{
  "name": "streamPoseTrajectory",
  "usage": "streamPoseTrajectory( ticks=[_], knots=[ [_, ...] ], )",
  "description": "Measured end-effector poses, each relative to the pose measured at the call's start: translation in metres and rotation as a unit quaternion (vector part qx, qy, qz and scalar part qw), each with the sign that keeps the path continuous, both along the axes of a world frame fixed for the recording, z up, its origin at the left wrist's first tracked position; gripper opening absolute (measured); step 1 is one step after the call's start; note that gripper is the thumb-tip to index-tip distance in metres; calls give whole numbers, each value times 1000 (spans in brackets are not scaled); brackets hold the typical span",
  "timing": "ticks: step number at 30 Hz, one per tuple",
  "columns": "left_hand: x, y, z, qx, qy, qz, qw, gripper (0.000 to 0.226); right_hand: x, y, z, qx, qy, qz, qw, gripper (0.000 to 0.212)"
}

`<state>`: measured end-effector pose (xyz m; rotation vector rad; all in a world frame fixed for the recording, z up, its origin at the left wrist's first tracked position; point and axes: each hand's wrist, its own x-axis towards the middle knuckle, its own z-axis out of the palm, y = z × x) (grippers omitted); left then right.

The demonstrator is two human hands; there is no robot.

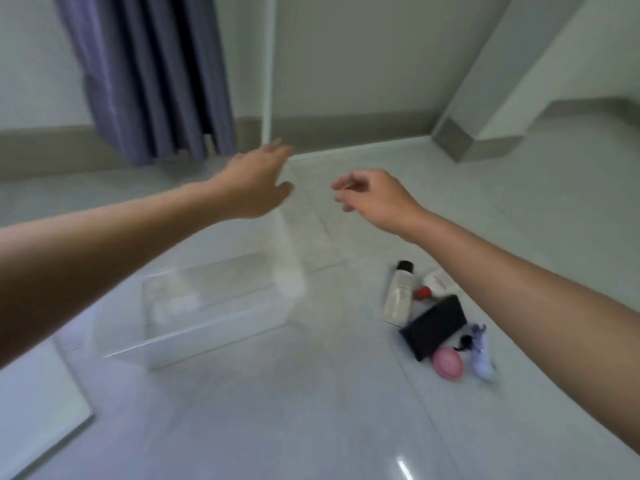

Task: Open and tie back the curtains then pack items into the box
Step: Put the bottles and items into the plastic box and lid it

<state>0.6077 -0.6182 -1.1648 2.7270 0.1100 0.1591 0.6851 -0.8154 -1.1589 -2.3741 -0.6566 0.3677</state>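
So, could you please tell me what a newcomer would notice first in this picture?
Two bare arms reach forward, the left hand and right hand both empty above a clear plastic box on the pale floor. A small heap of toiletries lies right of it, and a purple curtain hangs upper left.

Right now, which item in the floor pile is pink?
The rounded pink item, at the pile's near end beside the black pouch and the lilac item. The bottle is pale with a black cap.

Clear plastic box (214, 327), glossy tiled floor (311, 427), purple cloth curtain (152, 81), matt black pouch (434, 325)
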Motion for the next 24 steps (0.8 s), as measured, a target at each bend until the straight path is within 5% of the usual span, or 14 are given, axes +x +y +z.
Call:
streamPoseTrajectory(
  ticks=[5, 10, 18, 24],
  knots=[
    [59, -132, -29, -11, 20, -87, 996, 49, 20, -130, -38, -62, 43, -176, 982, 12],
    [59, -215, -98, -44, 112, -83, 989, 36, 18, -204, -103, -106, 91, -356, 924, 18],
    [60, -250, -163, -76, 213, 7, 974, 43, 10, -195, -147, -253, 165, -383, 873, 71],
    [60, -266, -191, -117, 247, 51, 960, 64, -7, -187, -167, -248, 147, -400, 870, 75]
  ],
)
